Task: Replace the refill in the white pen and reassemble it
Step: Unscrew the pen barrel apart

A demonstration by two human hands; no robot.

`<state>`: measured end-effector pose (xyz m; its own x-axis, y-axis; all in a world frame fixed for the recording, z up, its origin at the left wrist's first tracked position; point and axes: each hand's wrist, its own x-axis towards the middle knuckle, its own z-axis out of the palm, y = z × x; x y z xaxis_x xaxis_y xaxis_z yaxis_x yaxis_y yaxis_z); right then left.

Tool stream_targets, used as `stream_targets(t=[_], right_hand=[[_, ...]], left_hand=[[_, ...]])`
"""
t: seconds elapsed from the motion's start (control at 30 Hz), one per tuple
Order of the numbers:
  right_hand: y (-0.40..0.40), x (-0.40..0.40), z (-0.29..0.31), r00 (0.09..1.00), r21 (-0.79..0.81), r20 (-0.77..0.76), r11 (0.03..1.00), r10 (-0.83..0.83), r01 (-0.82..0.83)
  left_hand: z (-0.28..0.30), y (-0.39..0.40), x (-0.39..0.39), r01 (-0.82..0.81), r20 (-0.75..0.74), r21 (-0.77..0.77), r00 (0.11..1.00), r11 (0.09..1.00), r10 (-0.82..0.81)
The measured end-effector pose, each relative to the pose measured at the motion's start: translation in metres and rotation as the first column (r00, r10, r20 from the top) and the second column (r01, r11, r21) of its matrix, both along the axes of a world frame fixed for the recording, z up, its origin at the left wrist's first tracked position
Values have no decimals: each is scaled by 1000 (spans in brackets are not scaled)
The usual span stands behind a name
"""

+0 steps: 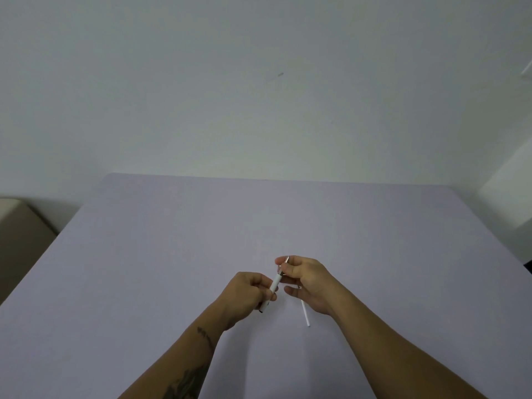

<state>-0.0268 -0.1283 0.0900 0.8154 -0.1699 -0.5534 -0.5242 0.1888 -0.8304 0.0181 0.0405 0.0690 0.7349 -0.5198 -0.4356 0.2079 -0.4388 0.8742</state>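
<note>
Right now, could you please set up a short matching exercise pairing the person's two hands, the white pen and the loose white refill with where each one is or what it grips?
Things:
1. left hand
2. right hand
3. thin white refill tube
4. slim white pen

States:
A. lies on the lilac table
B. pinches the metal tip end
C. grips the lower barrel
D. held above the table between both hands

Pairs: 1-C, 2-B, 3-A, 4-D
</note>
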Motion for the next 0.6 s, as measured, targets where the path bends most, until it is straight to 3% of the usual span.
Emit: stream_targets(t=[0.6], right_hand=[[-1,10,-2,998,-45,-56,999,-3,0]], left_hand=[[-6,-2,9,-14,-32,19,999,1000,14]])
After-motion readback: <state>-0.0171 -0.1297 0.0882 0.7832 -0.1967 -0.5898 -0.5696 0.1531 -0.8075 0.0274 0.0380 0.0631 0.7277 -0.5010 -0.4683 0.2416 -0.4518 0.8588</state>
